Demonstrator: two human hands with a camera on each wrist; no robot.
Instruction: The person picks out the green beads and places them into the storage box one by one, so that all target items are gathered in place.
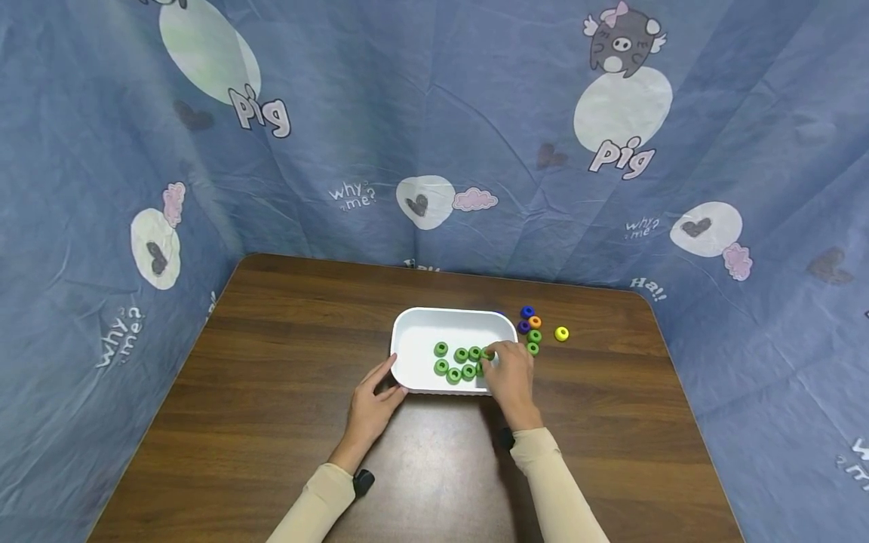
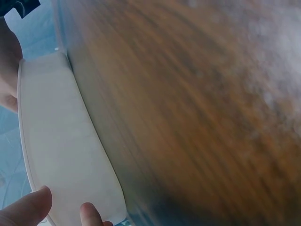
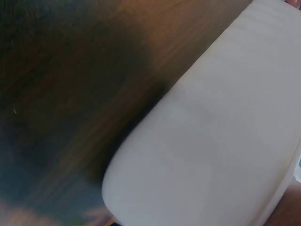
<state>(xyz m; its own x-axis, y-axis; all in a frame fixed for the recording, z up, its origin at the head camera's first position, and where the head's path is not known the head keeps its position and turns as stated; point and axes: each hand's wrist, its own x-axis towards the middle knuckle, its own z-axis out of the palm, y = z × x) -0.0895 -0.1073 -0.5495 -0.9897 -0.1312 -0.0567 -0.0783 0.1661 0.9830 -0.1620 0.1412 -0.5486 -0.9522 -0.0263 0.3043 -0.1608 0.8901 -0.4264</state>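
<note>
A white plastic bin (image 1: 417,332) with rounded corners sits on the table, holding several thick green rings (image 1: 454,375). My left hand (image 1: 370,408) rests spread at the bin's near left corner, fingers on the end wall and thumb toward the front. In the left wrist view, two fingertips touch the white wall (image 2: 66,136). My right hand (image 1: 512,382) reaches over the right end, thumb and fingers pinching a green ring (image 1: 486,352) inside the bin. In the right wrist view the bin's outer wall (image 3: 202,132) hides most of that hand.
Right of the bin on the brown wooden table (image 1: 299,324) lie blue rings (image 1: 527,311), an orange ring (image 1: 535,322), two more green rings (image 1: 534,336) and a yellow ring (image 1: 561,333). One blue ring is partly hidden behind the far rim. A blue printed curtain (image 1: 380,121) surrounds the table.
</note>
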